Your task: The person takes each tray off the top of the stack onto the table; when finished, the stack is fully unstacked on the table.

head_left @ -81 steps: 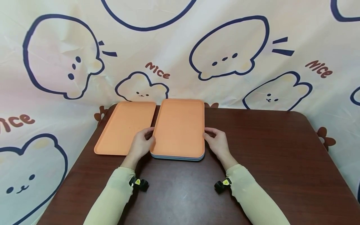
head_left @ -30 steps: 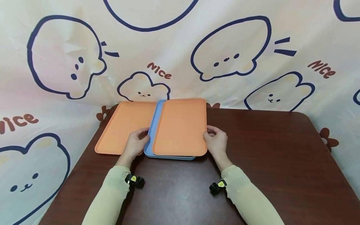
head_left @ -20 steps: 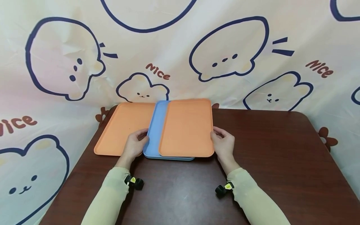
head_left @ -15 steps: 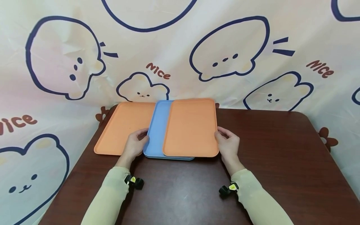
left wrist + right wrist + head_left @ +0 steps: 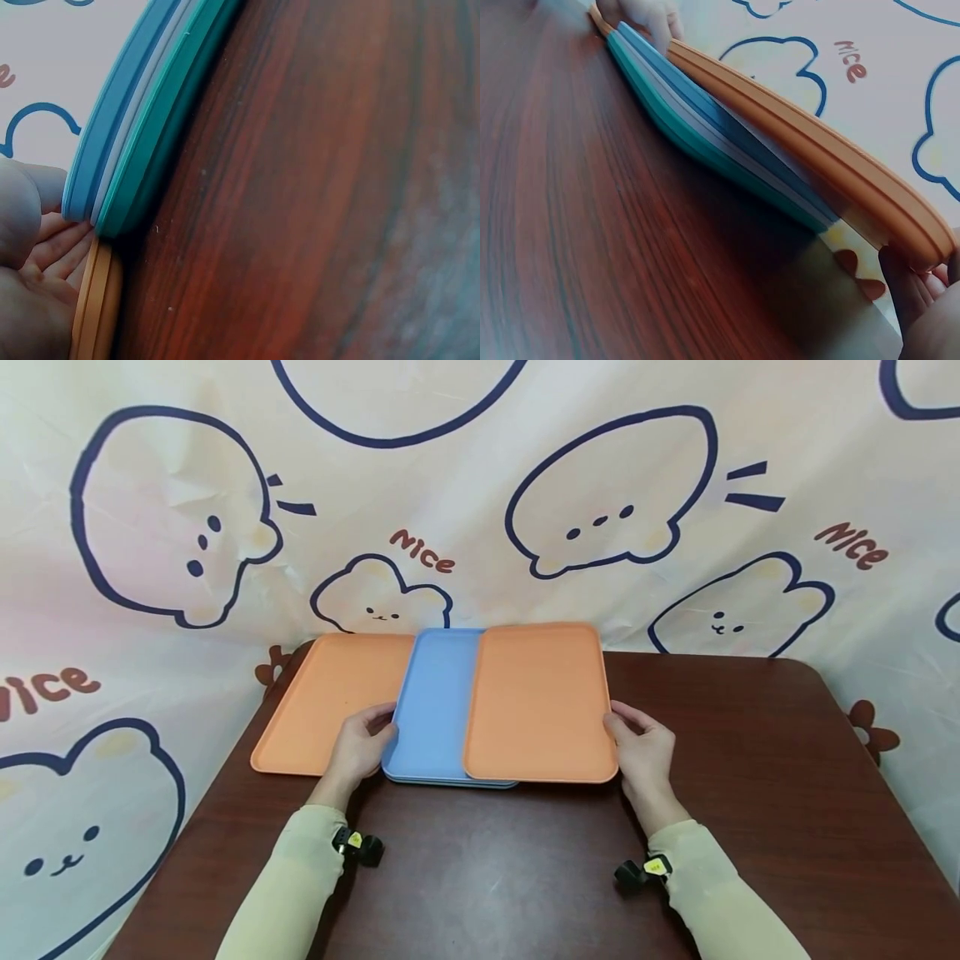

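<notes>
My right hand (image 5: 645, 756) pinches the right edge of an orange rectangular tray (image 5: 540, 710), thumb on top and fingers beneath. That tray overlaps the right part of a blue tray (image 5: 435, 710); in the right wrist view its held end is raised above the stack. Under the blue tray lie a pale lavender tray (image 5: 114, 166) and a green tray (image 5: 682, 142). My left hand (image 5: 358, 745) grips the stack's left edge, its thumb at the blue rim and fingers lower down. A second orange tray (image 5: 337, 681) lies on the left, partly behind the left hand.
The trays are at the back left of a dark brown wooden table (image 5: 480, 877). A cloth backdrop (image 5: 480, 510) with cartoon animals hangs behind it. Bare wood extends in front and to the right.
The right hand has slid the upper orange tray rightward, uncovering the blue tray beneath. The left hand and stack shifted slightly left at first, then stayed still.
</notes>
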A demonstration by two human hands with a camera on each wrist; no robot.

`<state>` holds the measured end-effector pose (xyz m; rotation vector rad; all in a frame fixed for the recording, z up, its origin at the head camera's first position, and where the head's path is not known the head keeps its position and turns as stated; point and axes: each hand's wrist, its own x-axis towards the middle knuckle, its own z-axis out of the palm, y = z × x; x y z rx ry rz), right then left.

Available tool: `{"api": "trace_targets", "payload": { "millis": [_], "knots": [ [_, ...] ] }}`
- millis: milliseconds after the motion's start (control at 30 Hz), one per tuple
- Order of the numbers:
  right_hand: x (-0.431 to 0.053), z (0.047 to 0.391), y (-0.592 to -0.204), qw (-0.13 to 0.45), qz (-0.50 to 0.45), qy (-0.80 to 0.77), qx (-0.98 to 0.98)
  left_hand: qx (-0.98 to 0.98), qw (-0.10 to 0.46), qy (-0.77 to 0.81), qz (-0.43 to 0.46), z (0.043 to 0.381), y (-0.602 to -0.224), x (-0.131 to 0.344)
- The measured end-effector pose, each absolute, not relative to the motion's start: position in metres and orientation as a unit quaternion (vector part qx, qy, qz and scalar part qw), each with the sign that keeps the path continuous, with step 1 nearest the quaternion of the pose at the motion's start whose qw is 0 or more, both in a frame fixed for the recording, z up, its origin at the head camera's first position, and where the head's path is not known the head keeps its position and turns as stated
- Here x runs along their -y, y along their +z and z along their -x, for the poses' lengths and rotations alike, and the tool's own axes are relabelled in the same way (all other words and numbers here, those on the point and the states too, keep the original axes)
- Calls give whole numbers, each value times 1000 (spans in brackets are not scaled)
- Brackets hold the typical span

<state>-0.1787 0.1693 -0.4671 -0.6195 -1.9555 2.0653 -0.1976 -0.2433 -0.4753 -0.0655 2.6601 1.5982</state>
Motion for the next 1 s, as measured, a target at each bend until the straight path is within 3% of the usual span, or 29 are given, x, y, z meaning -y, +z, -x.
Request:
{"api": "trace_targets", "payload": {
  "millis": [633, 1000],
  "knots": [
    [-258, 168, -460, 60, 281, 720, 632, -867, 14, 497, 16, 199, -472, 242],
    [-262, 171, -470, 33, 262, 634, 727, -873, 11, 488, 12, 200, -472, 242]
  ]
}}
